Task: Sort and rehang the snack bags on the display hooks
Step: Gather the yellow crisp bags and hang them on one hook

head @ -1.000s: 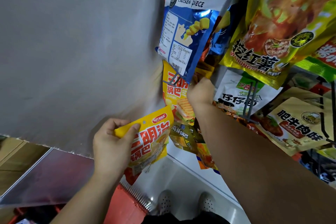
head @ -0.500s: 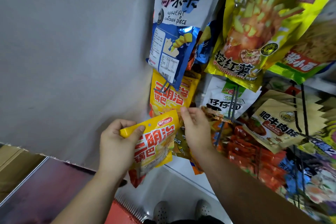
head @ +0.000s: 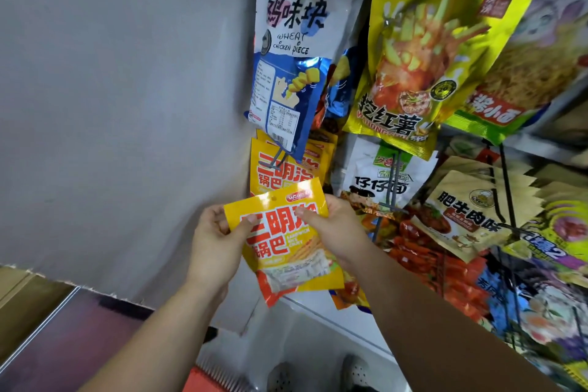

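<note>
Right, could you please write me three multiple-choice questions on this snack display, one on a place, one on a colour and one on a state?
1. Where do the matching yellow bags hang relative to the held yellow bag?
A. Just above it.
B. Below it, near the floor.
C. Far off to its right.

2. What colour is the lower part of the Wheat Chicken Piece bag?
A. Pink.
B. Blue.
C. Black.

3. What state is the held yellow bag in?
A. Threaded on a hook.
B. Lying on the floor.
C. Not hung, gripped by the left hand and the right hand.

Answers: 1 A, the same red-lettered packs hang right over it. 2 B, its bottom panel with the printed table is blue. 3 C, both thumbs press its front and its punched hole shows empty.
</note>
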Available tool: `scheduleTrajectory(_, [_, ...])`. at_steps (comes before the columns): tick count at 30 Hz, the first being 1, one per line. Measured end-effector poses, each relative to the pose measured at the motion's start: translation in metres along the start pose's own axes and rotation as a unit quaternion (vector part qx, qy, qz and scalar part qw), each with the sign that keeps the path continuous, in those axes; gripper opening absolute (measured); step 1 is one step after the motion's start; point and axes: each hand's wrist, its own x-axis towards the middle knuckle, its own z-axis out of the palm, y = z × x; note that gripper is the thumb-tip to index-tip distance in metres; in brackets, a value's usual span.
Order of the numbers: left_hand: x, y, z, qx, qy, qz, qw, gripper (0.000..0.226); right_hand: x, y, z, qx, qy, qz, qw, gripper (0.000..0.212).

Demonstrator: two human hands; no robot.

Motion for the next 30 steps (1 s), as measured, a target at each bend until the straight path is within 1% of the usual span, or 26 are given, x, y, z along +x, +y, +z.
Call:
scheduleTrajectory(4, [0.009, -0.008, 0.011, 0.034, -0.005, -0.030, 0.999, 0.013, 0.019, 0.002, 0.010, 0.017, 0.053, 0.005, 0.998, 0.003])
scheduleTrajectory(9, [0.034, 0.001, 0.031, 0.034, 0.050, -0.015, 0.998, 0.005, 0.046, 0.005, 0.023, 0.017, 0.104, -0.007, 0.994, 0.004])
scheduleTrajectory(11, [0.043, 0.000, 0.036, 0.046, 0.060, -0.006, 0.997, 0.010, 0.052, 0.004, 0.026, 0.016, 0.131, -0.025, 0.991, 0.008])
scheduleTrajectory(14, [0.050, 0.001, 0.043, 0.067, 0.064, 0.001, 0.996, 0.009, 0.057, 0.005, 0.027, -0.005, 0.166, -0.041, 0.985, 0.014])
scheduleTrajectory(18, [0.058, 0.002, 0.052, 0.094, 0.065, 0.004, 0.993, 0.010, 0.063, 0.007, 0.024, -0.026, 0.197, -0.032, 0.980, 0.018])
scheduleTrajectory(22, [0.066, -0.001, 0.054, 0.106, 0.070, 0.000, 0.992, 0.008, 0.067, 0.011, 0.021, -0.047, 0.195, -0.010, 0.980, 0.020])
scheduleTrajectory(25, [0.068, -0.005, 0.053, 0.114, 0.079, 0.000, 0.990, 0.010, 0.069, 0.013, 0.021, -0.078, 0.181, -0.019, 0.980, 0.021])
scheduleTrajectory(30, [0.071, -0.006, 0.054, 0.122, 0.085, -0.003, 0.989, 0.010, 0.068, 0.012, 0.021, -0.107, 0.193, -0.031, 0.975, 0.020])
